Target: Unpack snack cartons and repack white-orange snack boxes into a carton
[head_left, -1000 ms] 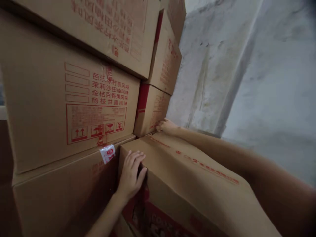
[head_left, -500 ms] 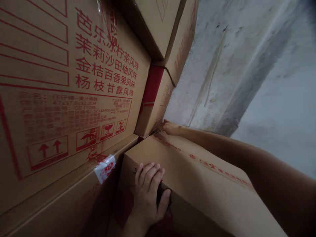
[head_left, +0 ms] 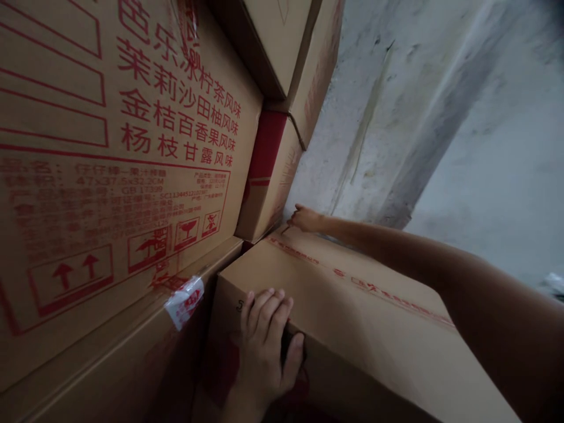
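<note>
A brown cardboard box (head_left: 352, 311) with a line of red print along its top lies in front of me. My left hand (head_left: 264, 346) grips its near top edge, fingers bent over the edge and thumb beside a dark hand hole. At the far end of the same box is my right hand (head_left: 307, 218), its arm stretched along the wall side. One finger points left and the others bend down toward the box edge; the hand looks partly open, with nothing visible in it. The undersides of its fingers are hidden.
On the left stands a large carton (head_left: 176, 135) with red Chinese print, above a lower carton (head_left: 132, 352) bearing a strip of clear tape (head_left: 185, 302). Further cartons (head_left: 275, 170) stack up behind. A stained grey-white wall (head_left: 374, 117) rises at the right.
My right hand has risen slightly off the far edge of the box, one finger now pointing out. The left hand stays in place. The view has shifted slightly.
</note>
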{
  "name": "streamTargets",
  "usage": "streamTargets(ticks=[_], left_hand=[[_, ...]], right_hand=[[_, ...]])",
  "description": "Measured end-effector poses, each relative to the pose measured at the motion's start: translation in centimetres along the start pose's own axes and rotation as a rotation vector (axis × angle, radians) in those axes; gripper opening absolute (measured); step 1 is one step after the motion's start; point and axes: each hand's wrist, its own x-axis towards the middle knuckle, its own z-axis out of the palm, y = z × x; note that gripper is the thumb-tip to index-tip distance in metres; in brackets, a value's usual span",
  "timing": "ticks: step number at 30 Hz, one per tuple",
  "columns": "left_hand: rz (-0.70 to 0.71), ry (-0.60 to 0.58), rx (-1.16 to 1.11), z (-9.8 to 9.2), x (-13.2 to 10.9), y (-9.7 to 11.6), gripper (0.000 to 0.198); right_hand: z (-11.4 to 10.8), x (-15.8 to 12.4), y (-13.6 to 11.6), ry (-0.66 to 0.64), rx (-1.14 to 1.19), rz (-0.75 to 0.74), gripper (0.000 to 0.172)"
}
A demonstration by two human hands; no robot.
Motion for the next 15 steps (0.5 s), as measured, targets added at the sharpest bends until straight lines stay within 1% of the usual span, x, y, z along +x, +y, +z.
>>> streamTargets(ticks=[1, 3, 5, 8, 11, 13, 15], left_hand=[[0.002, 0.011, 0.0, 0.0, 0.0, 0.0, 0.043], [0.009, 0.036, -0.001, 0.2, 0.0, 0.0, 0.043], [0.009, 0.051, 0.001, 0.5, 0.0, -0.1, 0.043], [0.014, 0.048, 0.004, 0.8, -0.1, -0.2, 0.044], [0.03, 0.033, 0.0, 0.8, -0.1, -0.4, 0.044], [0.036, 0.028, -0.001, 0.6, -0.1, -0.5, 0.044], [0.035, 0.017, 0.001, 0.4, -0.1, -0.5, 0.045]], right_hand=[[-0.3, -0.4, -0.1, -0.015, 0.029, 0.075, 0.03], [-1.5, -0.8, -1.0, 0.012, 0.176, 0.209, 0.029], [-3.1, -0.7, -2.7, 0.032, 0.318, 0.262, 0.036], [-5.5, 0.1, -5.1, -0.072, 0.385, 0.22, 0.04], [-7.2, 0.5, -6.1, -0.18, 0.414, 0.226, 0.039], [-7.7, 0.5, -6.1, -0.189, 0.408, 0.229, 0.039], [-7.6, 0.5, -5.8, -0.125, 0.395, 0.202, 0.033]])
